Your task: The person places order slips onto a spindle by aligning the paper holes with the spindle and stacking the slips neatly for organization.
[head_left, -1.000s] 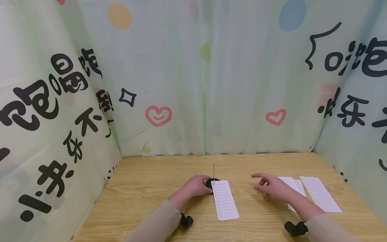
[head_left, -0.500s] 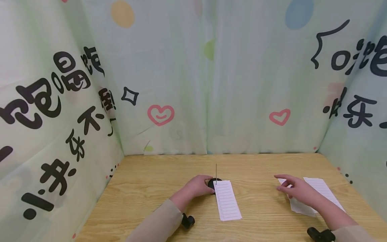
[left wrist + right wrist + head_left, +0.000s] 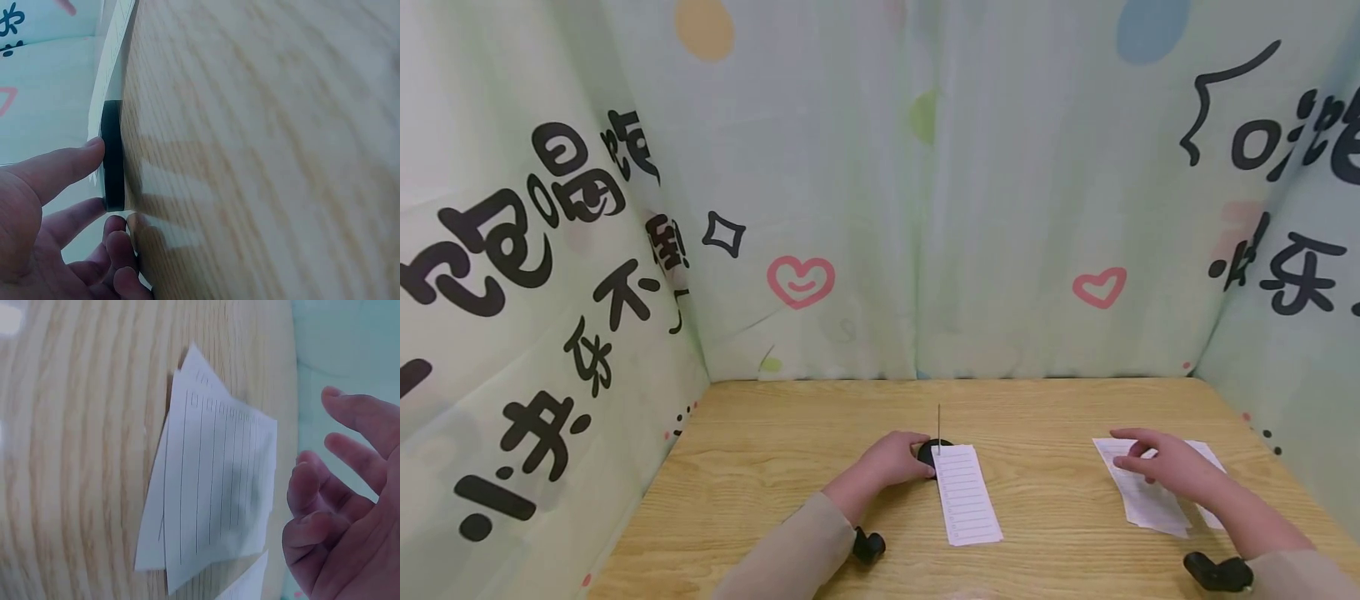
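A bill spike stands mid-table, with a round black base (image 3: 927, 456) and a thin upright rod (image 3: 938, 421). Lined paper slips (image 3: 967, 500) lie over the base, their top end at the rod. My left hand (image 3: 889, 460) holds the base from its left side; thumb and forefinger meet its edge in the left wrist view, where the base (image 3: 112, 162) appears edge-on. On the right, my right hand (image 3: 1176, 468) hovers over loose lined slips (image 3: 1153, 506), fingers loosely bent and holding nothing. The right wrist view shows these slips (image 3: 219, 487) overlapping, apart from the fingers.
Another slip (image 3: 247, 584) lies beside the overlapping ones, partly hidden by my right hand in the head view. The wooden table (image 3: 805, 417) is bordered at the back and sides by a printed curtain (image 3: 865, 208).
My right hand has moved rightward from near the middle to above the loose slips. The left hand stays at the spike's base. The head view has shifted slightly.
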`<state>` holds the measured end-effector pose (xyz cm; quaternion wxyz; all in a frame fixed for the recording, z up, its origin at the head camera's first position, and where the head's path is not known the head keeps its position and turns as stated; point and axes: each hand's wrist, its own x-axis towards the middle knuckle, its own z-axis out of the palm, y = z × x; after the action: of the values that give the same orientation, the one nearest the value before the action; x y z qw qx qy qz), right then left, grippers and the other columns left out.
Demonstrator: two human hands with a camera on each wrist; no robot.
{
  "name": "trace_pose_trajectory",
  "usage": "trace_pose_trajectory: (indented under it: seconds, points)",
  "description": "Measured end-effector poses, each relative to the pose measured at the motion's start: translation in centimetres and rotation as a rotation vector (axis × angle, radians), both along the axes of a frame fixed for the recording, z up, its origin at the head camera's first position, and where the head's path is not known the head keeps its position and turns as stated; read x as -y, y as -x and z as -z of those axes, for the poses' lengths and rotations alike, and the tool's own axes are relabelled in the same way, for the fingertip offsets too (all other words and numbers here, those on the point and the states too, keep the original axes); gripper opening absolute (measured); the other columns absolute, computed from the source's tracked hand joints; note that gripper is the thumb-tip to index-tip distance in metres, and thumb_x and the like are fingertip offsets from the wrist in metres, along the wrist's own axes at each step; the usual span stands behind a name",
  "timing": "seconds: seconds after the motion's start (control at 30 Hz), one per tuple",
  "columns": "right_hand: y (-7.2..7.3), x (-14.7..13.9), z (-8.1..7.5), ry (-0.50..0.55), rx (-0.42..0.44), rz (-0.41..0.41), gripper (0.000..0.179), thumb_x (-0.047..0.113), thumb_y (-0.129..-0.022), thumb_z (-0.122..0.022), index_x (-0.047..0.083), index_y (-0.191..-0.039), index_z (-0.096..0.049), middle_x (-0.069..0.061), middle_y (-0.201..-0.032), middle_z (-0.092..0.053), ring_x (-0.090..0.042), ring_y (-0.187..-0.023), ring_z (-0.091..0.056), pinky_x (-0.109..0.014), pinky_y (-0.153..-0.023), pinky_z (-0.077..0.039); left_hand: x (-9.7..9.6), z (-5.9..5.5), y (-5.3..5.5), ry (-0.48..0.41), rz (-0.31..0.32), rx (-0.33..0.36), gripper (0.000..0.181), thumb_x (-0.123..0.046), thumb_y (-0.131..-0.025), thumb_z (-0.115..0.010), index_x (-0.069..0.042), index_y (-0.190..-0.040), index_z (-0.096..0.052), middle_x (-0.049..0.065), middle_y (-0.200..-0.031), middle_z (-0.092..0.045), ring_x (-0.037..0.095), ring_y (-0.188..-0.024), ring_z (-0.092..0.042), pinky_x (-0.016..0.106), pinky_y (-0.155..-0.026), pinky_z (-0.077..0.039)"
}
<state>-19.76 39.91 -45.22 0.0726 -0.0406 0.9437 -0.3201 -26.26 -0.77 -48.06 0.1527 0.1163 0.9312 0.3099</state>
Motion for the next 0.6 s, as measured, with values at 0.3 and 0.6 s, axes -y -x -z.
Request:
trace_pose_trajectory:
  seconds: [0.3, 0.6]
  points:
    - [1.4, -2.3, 0.4, -0.122, 0.017, -0.006, 0.062, 0.028, -0.092, -0.070, -0.013, -0.133, -0.048, -0.007, -0.091, -0.055, -0.020, -0.069, -0.048, -0.030, -0.058, -0.037, -0.1, 0.1, 0.2, 0.009, -0.002, -0.007, 0.059, -0.026, -0.083, -0.081, -0.018, -0.138, -0.060, 0.008, -0.123, -0.065, 0.022, -0.105, -0.058, 0.044, -0.099, -0.045]
    - [2.2, -2.9, 1.3, -0.132, 0.099, 0.024, 0.069, 0.030, -0.089, -0.074, -0.015, -0.133, -0.046, -0.010, -0.090, -0.053, -0.022, -0.075, -0.048, -0.034, -0.064, -0.039, -0.1, 0.2, 0.0, 0.013, -0.011, 0.003, 0.058, -0.025, -0.084, -0.081, -0.019, -0.138, -0.060, 0.007, -0.120, -0.065, 0.021, -0.100, -0.058, 0.044, -0.097, -0.046]
